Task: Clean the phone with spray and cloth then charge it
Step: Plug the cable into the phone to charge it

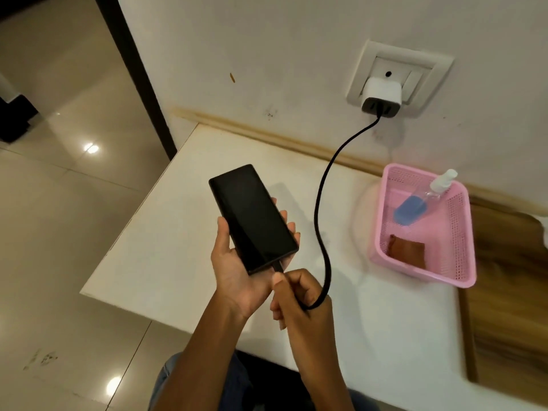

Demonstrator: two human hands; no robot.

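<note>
The right hand (292, 292) pinches the plug end of the black braided charging cable (321, 203) at the bottom port of the slim black glass phone (253, 221), which the left hand (237, 262) cradles on loosely curled fingers above the white tabletop (184, 262), probably to brace it against the push. The cable loops clear to the white wall adapter (381, 94). The pink plastic mesh basket (462, 232) holding the clear spray bottle of blue liquid (421, 203) and folded brown cloth (406, 250) sits well aside, obstructing nothing.
</note>
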